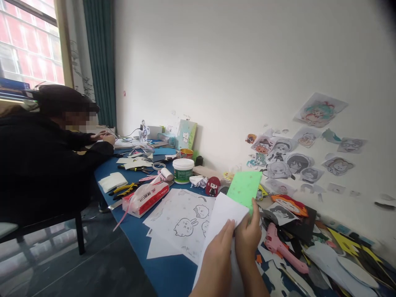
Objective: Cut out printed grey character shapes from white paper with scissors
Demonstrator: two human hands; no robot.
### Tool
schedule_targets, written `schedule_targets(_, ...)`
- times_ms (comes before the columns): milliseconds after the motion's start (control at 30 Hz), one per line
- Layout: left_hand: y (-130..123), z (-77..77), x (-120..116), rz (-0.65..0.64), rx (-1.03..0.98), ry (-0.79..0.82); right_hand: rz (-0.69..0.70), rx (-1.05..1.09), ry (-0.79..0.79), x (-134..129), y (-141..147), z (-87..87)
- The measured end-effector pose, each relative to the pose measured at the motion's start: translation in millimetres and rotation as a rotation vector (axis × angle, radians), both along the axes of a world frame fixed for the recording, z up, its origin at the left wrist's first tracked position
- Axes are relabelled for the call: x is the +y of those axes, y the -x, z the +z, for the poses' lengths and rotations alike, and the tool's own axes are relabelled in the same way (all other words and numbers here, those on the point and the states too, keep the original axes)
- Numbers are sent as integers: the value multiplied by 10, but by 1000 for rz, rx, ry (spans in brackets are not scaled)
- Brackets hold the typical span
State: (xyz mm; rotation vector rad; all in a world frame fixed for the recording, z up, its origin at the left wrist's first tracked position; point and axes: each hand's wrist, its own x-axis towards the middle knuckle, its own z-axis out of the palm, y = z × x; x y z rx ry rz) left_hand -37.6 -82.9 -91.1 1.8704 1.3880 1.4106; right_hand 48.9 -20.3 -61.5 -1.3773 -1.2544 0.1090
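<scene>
Over the front of the table, my left hand (221, 249) grips a white sheet of paper (223, 210), its fingers pressed together on the sheet's face. Close beside it, my right hand (249, 233) pinches a bright green card (245, 187) with faint small marks by its lower right corner. The white sheet overlaps the card's lower left part, and more of the sheet hangs down behind my hands. To the left, printed sheets with cartoon animal drawings (185, 227) lie flat on the blue tabletop (173, 272). Just right of my right hand is a pink hot glue gun (284, 249).
Beyond the drawings are a red tissue pack (147, 198), yellow-handled pliers (123, 189), a white-lidded tub (183, 170) and a red-haired cartoon cutout (213, 186). Paper scraps clutter the right side. Cutouts (298, 163) hang on the wall. A person in black (46, 165) sits at left.
</scene>
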Motion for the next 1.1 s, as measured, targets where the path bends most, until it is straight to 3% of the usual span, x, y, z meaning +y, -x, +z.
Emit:
schedule_targets(133, 66, 232, 62, 121, -82, 79, 134, -20, -12, -80, 69, 32)
schedule_targets(200, 85, 283, 84, 107, -68, 74, 243, -1, 19, -123, 113, 45)
schedule_targets(300, 102, 260, 78, 4, -26, 14, 336, 1, 91, -152, 149, 63)
schedule_targets(400, 227, 185, 57, -4, 92, -61, 271, -52, 127, -124, 129, 63)
schedule_targets(467, 425, 129, 58, 165, 236, -70, 187, -69, 123, -94, 93, 58)
schedule_targets(533, 690, 67, 75, 475, 381, -17, 118, -67, 100, -74, 51, 57)
schedule_targets(600, 951, 4, 98, 820, 527, 150, 65, -66, 48, -68, 16, 63)
schedule_targets(667, 1139, -47, 111, 949, 642, 330, 15, -87, -14, -72, -7, 72)
schedule_targets(733, 1223, -65, 108, 944, 691, 397, -38, -129, -77, -79, -17, 79)
schedule_targets(933, 1181, 7, 71, 880, 725, 372, -135, -259, -249, -99, 2, 59)
schedule_targets(1100, 1230, -44, 72, 950, 729, 417, -138, -343, -308, -87, 20, 11)
